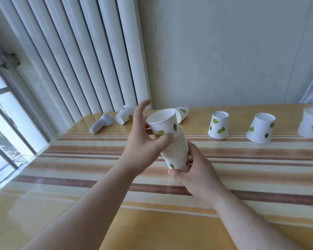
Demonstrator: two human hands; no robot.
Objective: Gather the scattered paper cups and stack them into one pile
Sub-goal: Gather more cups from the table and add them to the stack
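left hand (143, 141) seats a cup (163, 124) into the stack (175, 152) gripped by right hand (193, 170) — next, the tipped cup (124, 114) at eleven o'clock.

Head-worn camera looks forward and down, close over a striped table (98, 159); wall (224, 51) beyond.

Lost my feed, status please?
Left hand seating top cup on stack. Right hand holds stack's base. Five loose cups remain. Nothing blocking.

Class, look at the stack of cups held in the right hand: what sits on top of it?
A single cup, mouth up and tilted, gripped by the left hand, enters the stack. Its base is hidden inside, and the right hand covers the stack's bottom.
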